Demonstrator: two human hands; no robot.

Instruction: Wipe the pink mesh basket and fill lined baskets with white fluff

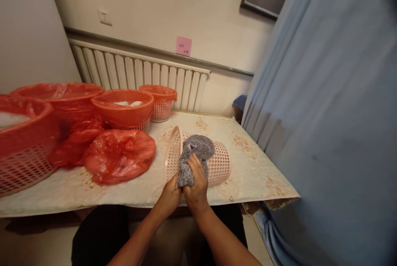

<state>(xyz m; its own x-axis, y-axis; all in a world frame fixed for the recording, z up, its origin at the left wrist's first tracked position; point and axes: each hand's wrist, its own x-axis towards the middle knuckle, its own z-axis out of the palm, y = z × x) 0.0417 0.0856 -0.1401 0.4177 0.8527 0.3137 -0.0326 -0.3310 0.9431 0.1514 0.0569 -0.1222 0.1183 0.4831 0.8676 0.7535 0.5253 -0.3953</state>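
Note:
A grey cloth [203, 146] is bunched over a pale pink perforated basket [221, 162], which lies on its side near the table's front edge, its wide rim facing left. My right hand [197, 183] is closed on the lower part of the cloth. Just to its left, my left hand [171, 193] grips the cloth's lower left edge, its fingertips partly hidden. A flattened heap of red plastic bags [120, 154] lies left of the basket.
Several baskets lined with red bags, such as one at the back [161, 107] and one at far left [25, 171], stand on the cloth-covered table [260, 175]. A radiator [133, 67] lines the wall. A blue curtain [319, 105] hangs at right.

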